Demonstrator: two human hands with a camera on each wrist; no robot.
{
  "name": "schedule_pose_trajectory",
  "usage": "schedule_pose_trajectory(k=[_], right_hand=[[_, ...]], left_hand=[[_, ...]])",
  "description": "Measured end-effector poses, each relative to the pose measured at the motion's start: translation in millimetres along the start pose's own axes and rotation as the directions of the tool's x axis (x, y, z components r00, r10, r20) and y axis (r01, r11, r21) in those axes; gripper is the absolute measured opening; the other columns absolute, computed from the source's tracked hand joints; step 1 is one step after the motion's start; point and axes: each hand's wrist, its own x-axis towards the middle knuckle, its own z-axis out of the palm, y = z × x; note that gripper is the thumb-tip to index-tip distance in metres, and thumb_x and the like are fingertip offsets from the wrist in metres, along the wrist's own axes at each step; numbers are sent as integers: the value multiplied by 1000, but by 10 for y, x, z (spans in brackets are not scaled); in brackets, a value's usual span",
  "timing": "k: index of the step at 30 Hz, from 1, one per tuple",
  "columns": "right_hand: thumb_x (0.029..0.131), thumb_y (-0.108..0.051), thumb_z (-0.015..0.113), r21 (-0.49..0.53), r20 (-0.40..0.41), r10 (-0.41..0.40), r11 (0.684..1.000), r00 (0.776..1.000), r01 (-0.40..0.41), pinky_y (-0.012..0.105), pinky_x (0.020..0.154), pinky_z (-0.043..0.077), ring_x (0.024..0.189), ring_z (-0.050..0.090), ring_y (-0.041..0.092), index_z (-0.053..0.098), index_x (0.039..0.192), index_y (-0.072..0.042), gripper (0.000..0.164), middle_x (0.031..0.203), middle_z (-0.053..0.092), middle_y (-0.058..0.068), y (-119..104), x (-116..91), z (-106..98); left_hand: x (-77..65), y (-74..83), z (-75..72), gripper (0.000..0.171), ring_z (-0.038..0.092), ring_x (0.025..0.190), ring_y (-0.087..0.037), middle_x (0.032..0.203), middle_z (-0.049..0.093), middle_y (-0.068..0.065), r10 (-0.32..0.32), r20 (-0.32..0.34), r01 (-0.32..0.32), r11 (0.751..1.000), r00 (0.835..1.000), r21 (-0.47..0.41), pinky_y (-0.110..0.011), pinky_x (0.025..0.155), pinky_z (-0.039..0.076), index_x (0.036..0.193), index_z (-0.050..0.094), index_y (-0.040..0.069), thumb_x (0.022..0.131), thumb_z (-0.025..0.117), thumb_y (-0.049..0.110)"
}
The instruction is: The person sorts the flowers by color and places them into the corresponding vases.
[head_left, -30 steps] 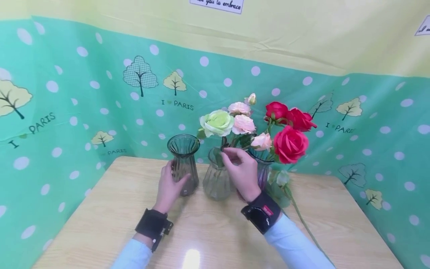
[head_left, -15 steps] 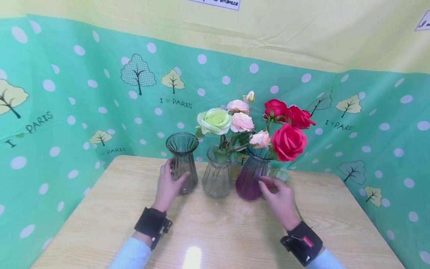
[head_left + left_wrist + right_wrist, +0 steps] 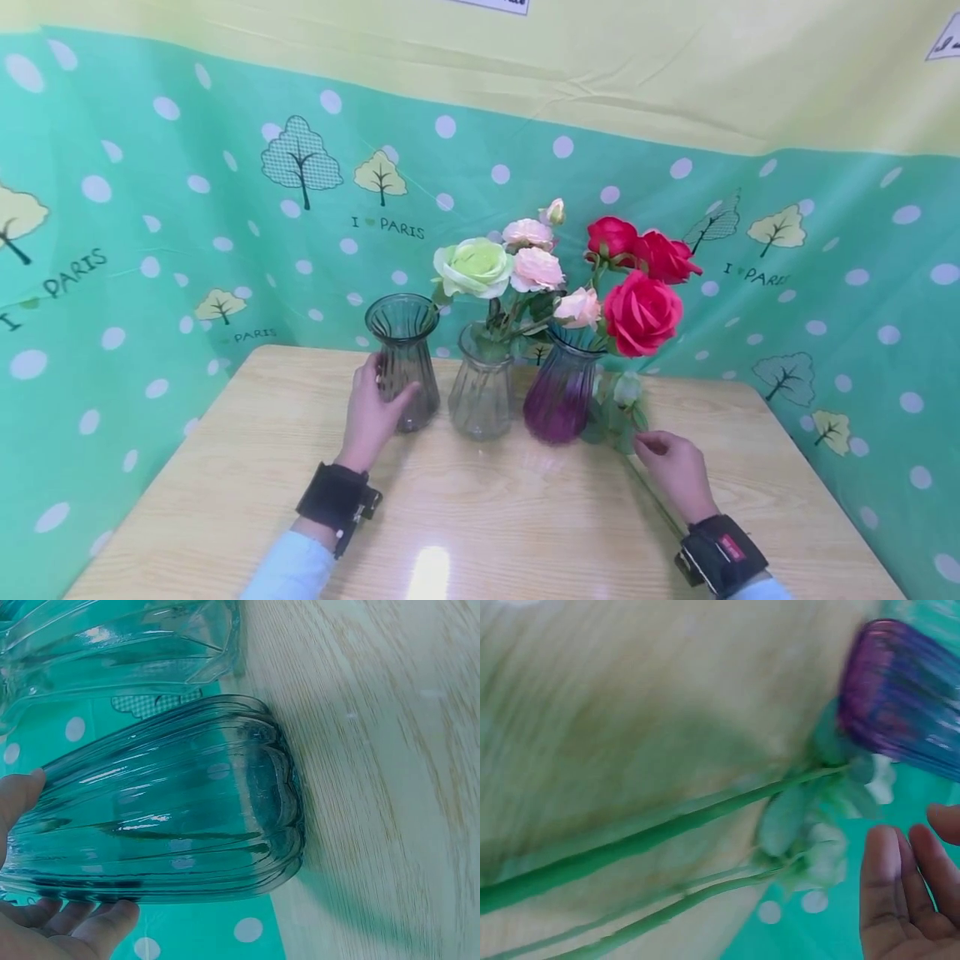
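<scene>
My left hand (image 3: 372, 417) holds a grey ribbed glass vase (image 3: 411, 379) that stands upright on the table. In the left wrist view, the thumb is on one side of the vase and the fingers (image 3: 105, 926) on the other. My right hand (image 3: 677, 473) is beside flowers lying on the table, holding nothing. The right wrist view shows its fingers (image 3: 881, 877) fairly straight, apart from two green stems (image 3: 649, 834). Those stems end in pale, whitish blooms (image 3: 825, 855) with rounded leaves, partly behind the purple vase (image 3: 558, 402).
A clear glass vase (image 3: 481, 406) between the others holds a light green rose (image 3: 474, 268) and several pink flowers (image 3: 537, 269). Red roses (image 3: 643, 313) stand in the purple vase. A green dotted cloth (image 3: 300, 258) hangs behind the wooden table (image 3: 495, 517).
My right hand has let go at the clear vase and moved right, past the purple vase, to the lying flowers. The left hand stays on the grey vase.
</scene>
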Motion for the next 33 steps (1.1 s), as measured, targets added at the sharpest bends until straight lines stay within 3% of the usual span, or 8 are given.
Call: schedule_pose_trajectory(k=[6,13,19,26,29,33], right_hand=[[87,-4,55,-96,112,-24,995,993,35,47,77,53,92,63,38,67,101,8,21,98,67,25,105,117,99],[86,-2,56,-200,164,-41,977,986,74,44,71,54,82,65,34,69,94,7,18,93,68,24,118,225,207],[82,-4,58,-204,193,-20,977,981,60,37,64,51,73,62,25,70,89,5,17,89,69,22,166,288,240],[80,-6,63,-176,212,-46,981,976,84,50,78,52,84,64,36,70,89,6,16,92,68,24,215,344,269],[79,-7,64,-162,241,-42,983,970,83,43,72,53,77,63,30,70,88,5,16,86,69,20,213,360,265],[78,-10,66,-102,297,12,995,955,19,29,58,47,62,55,17,69,86,5,17,69,64,7,209,396,256]], left_hand=[[7,1,11,82,42,127,-37,140,35,-22,-2,3,2,1000,1000,-9,-52,106,38,145,23,3,84,68,34],[-5,7,8,82,42,126,-37,140,36,-22,1,-1,-1,1000,1000,-3,-53,105,39,145,23,2,84,68,34],[-12,9,8,83,42,126,-37,140,36,-22,8,2,-8,1000,1000,11,-53,105,39,145,23,2,84,68,35],[-2,25,-1,83,41,127,-37,141,35,-22,11,0,-11,1000,1000,20,-52,106,38,145,22,2,84,68,35],[0,26,-2,83,41,128,-37,142,35,-22,8,4,-8,1000,1000,25,-52,106,38,145,22,2,85,67,35],[-7,28,-14,83,40,129,-36,143,34,-22,-4,6,4,1000,1000,23,-52,107,37,146,21,3,85,67,35]])
